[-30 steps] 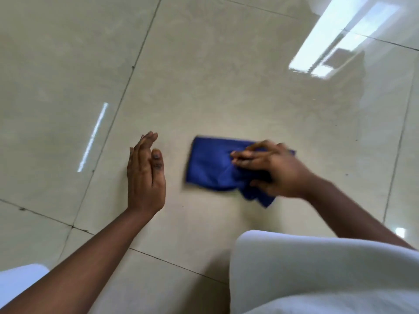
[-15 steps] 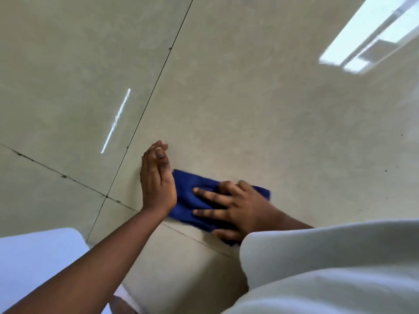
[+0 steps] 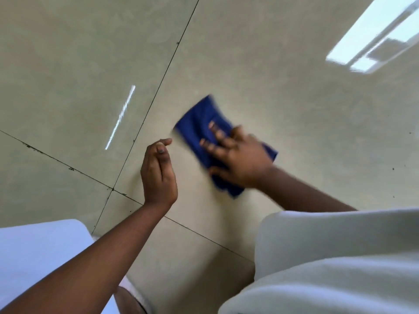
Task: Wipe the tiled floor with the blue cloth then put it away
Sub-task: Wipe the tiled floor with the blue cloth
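The right hand point(image 3: 238, 159) presses flat, fingers spread, on the blurred blue cloth point(image 3: 201, 123) on the tiled floor point(image 3: 272, 64). The left hand point(image 3: 158, 173) rests just beside it, loosely curled and holding nothing.

We have one view, worn on the head, looking steeply down and close at the tiled floor point(image 3: 260, 53) before our knees.

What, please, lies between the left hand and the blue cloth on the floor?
Nothing: in the head view, only bare tile separates the left hand from the cloth, which lies under the right hand.
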